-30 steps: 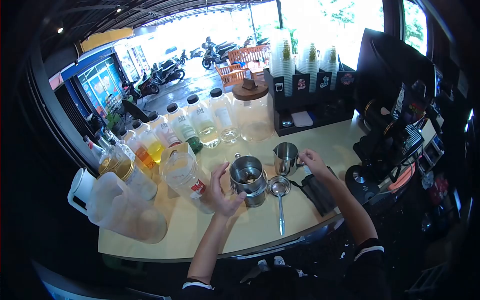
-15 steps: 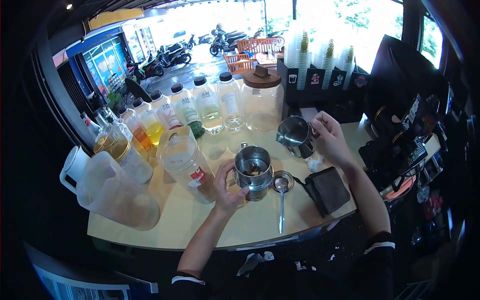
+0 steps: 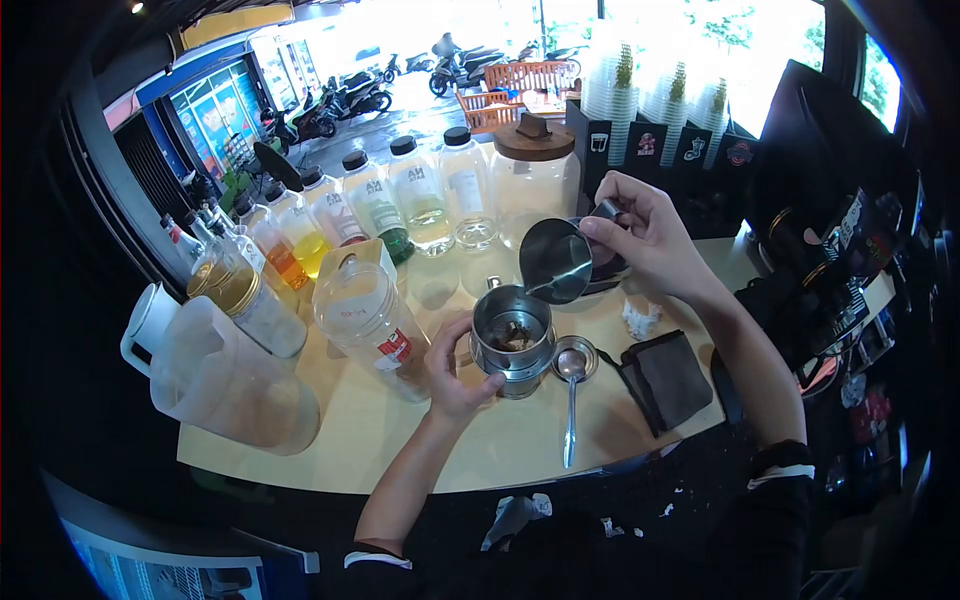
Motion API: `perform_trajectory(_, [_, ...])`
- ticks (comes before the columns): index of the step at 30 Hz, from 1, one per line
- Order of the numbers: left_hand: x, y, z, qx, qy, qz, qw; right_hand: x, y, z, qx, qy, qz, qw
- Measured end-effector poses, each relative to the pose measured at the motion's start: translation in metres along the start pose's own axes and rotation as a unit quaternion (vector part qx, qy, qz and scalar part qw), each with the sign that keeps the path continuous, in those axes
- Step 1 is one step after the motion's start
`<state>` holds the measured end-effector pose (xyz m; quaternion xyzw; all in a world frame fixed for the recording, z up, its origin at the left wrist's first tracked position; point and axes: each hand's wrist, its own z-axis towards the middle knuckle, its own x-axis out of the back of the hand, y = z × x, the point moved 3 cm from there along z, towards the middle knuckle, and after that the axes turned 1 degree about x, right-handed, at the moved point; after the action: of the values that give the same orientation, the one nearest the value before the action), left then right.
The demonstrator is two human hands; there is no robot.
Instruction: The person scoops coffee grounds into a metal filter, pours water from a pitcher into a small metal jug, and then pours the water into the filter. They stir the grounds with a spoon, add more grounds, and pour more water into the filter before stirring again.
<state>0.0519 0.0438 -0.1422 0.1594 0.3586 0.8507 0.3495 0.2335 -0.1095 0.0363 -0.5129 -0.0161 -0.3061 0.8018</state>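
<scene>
My left hand (image 3: pixel 460 375) curls its thumb and fingers around a metal coffee drip filter (image 3: pixel 487 350), which stands upright on the counter. Brownish bits show at the bottom of the filter. In my right hand (image 3: pixel 645 235) is a steel milk pitcher (image 3: pixel 553 265), gripped by its handle. The pitcher is tilted left, its lip just over the filter's rim. Right of the filter, a long-handled metal spoon (image 3: pixel 571 420) rests with its bowl on a small round metal dish (image 3: pixel 592 360). A large clear plastic jug (image 3: pixel 352 310) stands beside my left hand.
A folded dark cloth (image 3: pixel 672 388) and crumpled white tissue (image 3: pixel 642 318) lie at the right. Capped bottles (image 3: pixel 420 205) line the back, with a wooden-lidded jar (image 3: pixel 535 190) and cup stacks (image 3: pixel 608 100). A big translucent pitcher (image 3: pixel 235 380) stands at the left, near the counter's front edge.
My right hand has brought the steel pitcher left and tipped it over the drip filter. My left hand keeps its hold on the filter. The view has shifted slightly.
</scene>
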Motion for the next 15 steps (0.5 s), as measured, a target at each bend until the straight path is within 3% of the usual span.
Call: perform_trajectory(15, [0.000,0.003,0.002,-0.011,0.001,0.010,1.000,-0.017,-0.021,0.008,0.009,-0.030,-0.004,0.999])
